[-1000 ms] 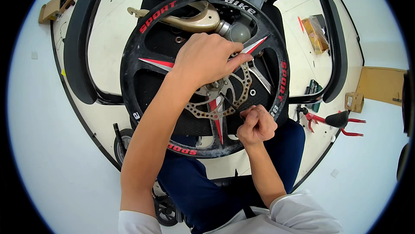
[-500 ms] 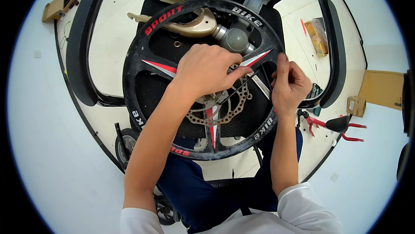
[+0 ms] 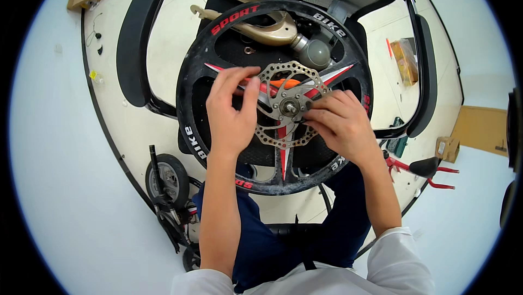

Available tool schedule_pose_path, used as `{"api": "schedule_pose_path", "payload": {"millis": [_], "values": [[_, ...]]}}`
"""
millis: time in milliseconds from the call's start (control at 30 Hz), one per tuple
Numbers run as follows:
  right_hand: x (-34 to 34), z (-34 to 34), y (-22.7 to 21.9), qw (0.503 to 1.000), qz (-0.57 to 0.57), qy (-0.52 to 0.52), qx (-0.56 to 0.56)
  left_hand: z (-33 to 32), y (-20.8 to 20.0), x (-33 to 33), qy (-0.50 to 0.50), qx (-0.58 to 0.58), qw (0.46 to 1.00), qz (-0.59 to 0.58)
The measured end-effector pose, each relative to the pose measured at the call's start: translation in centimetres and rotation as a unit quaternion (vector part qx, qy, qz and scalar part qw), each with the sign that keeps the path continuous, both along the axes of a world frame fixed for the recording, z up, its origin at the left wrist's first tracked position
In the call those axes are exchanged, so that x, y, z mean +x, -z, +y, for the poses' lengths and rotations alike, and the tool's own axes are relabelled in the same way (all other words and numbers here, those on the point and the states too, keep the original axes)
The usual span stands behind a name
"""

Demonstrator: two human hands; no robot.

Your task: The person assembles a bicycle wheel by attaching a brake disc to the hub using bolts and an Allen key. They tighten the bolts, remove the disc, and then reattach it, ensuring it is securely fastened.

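Observation:
A black bike wheel [image 3: 283, 189] with red-and-white marked spokes lies flat on a black chair seat. At its hub [image 3: 289, 107] sits a perforated disc brake rotor [image 3: 281, 143] held by several small bolts. Over the rotor's left side hovers my left hand [image 3: 233, 112], fingers spread and curved, nothing visible in them. To the right of the hub, my right hand [image 3: 344, 126] has its fingertips pinched together at the rotor's bolts; a small dark thing shows there, mostly hidden. An orange-and-red object [image 3: 284, 83] shows through the rotor, its kind unclear.
Behind the wheel rim lie a gold-coloured fork [image 3: 272, 34] and a rounded grey part [image 3: 315, 54]. Chair armrests [image 3: 133, 50] flank the wheel. A small wheel [image 3: 168, 181] on a frame stands on the floor at left; a red frame part [image 3: 400, 164] lies at right.
My left hand has come off the hub to the rotor's left side and opened. My right hand has moved inward to the rotor bolts. The dark thin rod across the rotor no longer shows.

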State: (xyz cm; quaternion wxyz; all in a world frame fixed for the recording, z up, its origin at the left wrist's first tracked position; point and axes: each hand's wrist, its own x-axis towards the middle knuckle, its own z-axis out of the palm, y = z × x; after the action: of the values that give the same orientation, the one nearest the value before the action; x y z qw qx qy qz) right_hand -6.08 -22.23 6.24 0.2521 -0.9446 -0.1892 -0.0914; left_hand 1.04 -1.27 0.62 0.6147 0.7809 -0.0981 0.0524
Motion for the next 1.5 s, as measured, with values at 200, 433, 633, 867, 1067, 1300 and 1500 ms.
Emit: {"api": "schedule_pose_path", "payload": {"millis": [200, 433, 633, 867, 1067, 1300, 1500], "values": [[-2.6, 4.1, 1.3, 0.946, 0.153, 0.211, 0.191, 0.7, 1.3, -0.1, 0.018, -0.047, 0.992, 0.113], [-4.2, 6.9, 4.6, 0.888, 0.139, 0.314, 0.305, -0.9, 2.0, -0.5, 0.032, -0.037, 0.993, 0.109], [-4.2, 7.1, 2.5, 0.859, 0.131, 0.339, 0.361, -3.3, 1.9, -2.1, -0.109, -0.188, 0.969, 0.119], [-3.0, 6.8, 2.1, 0.869, 0.136, 0.326, 0.346, -4.5, 1.7, -4.5, -0.161, -0.175, 0.954, 0.183], [-2.8, 6.2, 3.6, 0.88, 0.157, 0.335, 0.3, -2.7, 2.1, -5.8, -0.112, -0.189, 0.946, 0.237], [-3.4, 6.6, 4.5, 0.892, 0.126, 0.327, 0.286, -2.2, 1.2, -4.2, -0.08, -0.265, 0.923, 0.268], [-3.9, 6.5, 5.2, 0.891, 0.087, 0.345, 0.282, -0.3, 0.2, -3.2, -0.111, -0.042, 0.984, 0.132]]}}
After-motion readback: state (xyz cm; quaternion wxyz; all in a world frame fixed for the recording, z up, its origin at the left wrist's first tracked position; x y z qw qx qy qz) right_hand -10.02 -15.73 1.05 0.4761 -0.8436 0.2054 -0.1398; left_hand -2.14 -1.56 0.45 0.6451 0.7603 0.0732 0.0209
